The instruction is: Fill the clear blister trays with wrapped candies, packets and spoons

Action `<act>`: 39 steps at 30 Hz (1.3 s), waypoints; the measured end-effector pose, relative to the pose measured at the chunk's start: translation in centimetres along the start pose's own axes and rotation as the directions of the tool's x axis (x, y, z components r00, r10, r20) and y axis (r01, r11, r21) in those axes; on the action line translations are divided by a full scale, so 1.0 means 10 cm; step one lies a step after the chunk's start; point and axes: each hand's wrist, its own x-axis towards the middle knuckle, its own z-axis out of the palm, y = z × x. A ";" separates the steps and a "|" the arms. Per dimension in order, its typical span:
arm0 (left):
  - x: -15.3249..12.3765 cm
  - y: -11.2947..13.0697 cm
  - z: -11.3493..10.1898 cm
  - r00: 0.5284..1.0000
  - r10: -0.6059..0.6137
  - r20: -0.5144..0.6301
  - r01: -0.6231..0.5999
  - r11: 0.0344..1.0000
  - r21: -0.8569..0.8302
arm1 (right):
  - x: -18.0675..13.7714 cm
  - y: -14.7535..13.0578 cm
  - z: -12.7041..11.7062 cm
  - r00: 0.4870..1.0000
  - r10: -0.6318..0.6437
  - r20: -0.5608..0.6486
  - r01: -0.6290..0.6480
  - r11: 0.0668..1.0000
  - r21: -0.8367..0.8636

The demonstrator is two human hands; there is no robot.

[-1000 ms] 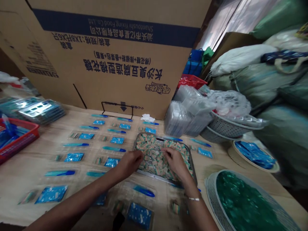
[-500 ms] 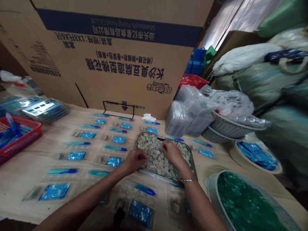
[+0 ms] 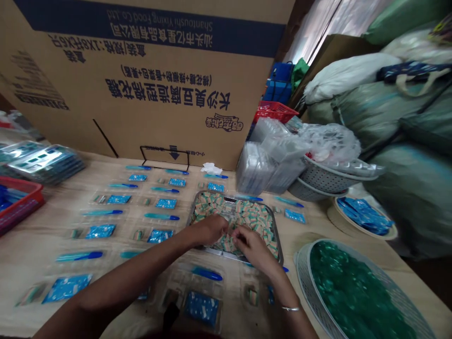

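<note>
A metal tray (image 3: pixel 231 193) is filled with small wrapped pieces (image 3: pixel 250 219); the left hand (image 3: pixel 208 230) and right hand (image 3: pixel 251 248) are curled among them, any grasp unclear. Green packets (image 3: pixel 353 287) are heaped in a white basket (image 3: pixel 302 278) at four o'clock.

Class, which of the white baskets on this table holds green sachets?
The round mesh basket at front right, nearest the right hand: it is heaped with green sachets, while the stacked baskets behind hold clear plastic.

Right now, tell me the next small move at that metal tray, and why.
Probably pinch one striped sachet out of the metal tray with the right hand: its fingertips are down among the sachets, while the left hand lies over the tray's near left corner.
</note>
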 end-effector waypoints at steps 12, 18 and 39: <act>-0.10 0.02 0.06 0.990 -0.027 -0.140 0.015 0.996 -0.083 | 0.00 0.04 0.06 0.996 0.005 -0.091 0.005 0.994 0.107; -0.23 0.03 0.04 0.971 -0.087 -0.221 0.001 0.933 -0.360 | 0.04 -0.12 0.17 0.990 0.073 -0.122 -0.018 0.917 0.399; -0.61 -0.05 0.15 0.853 -0.458 -0.250 -0.078 0.362 -0.929 | 0.12 -0.36 0.53 0.982 0.074 -0.176 0.013 0.893 0.450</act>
